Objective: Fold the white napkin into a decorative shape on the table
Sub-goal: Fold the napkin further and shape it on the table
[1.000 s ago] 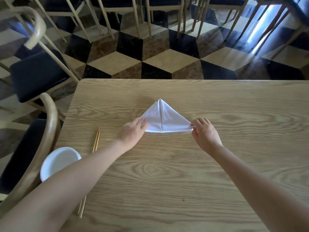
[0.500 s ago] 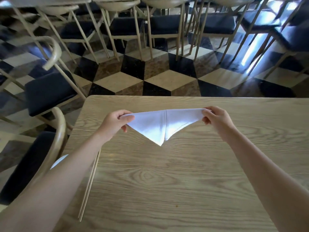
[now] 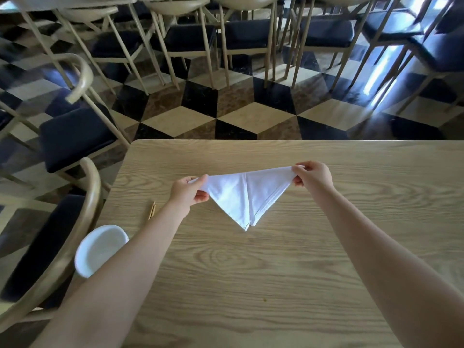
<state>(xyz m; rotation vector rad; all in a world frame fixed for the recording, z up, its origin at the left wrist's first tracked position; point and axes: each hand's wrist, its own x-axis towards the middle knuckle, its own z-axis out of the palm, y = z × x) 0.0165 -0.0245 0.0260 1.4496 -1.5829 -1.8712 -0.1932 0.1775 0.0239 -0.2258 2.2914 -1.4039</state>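
Observation:
The white napkin (image 3: 244, 195) is folded into a triangle with a seam down its middle. Its long edge runs across the far side and its tip points toward me, near or on the wooden table (image 3: 251, 285). My left hand (image 3: 187, 192) pinches the napkin's left corner. My right hand (image 3: 312, 177) pinches the right corner. The long edge is stretched taut between the two hands.
A white bowl (image 3: 100, 249) sits at the table's left edge, partly behind my left forearm. A pair of wooden chopsticks (image 3: 152, 210) lies beside it. A chair (image 3: 50, 237) stands close on the left; several more chairs line the checkered floor beyond the table.
The napkin lay flat with its tip pointing away; both hands took its base corners, lifted and flipped it, so the tip now points toward me. The tip has since come down toward the table.

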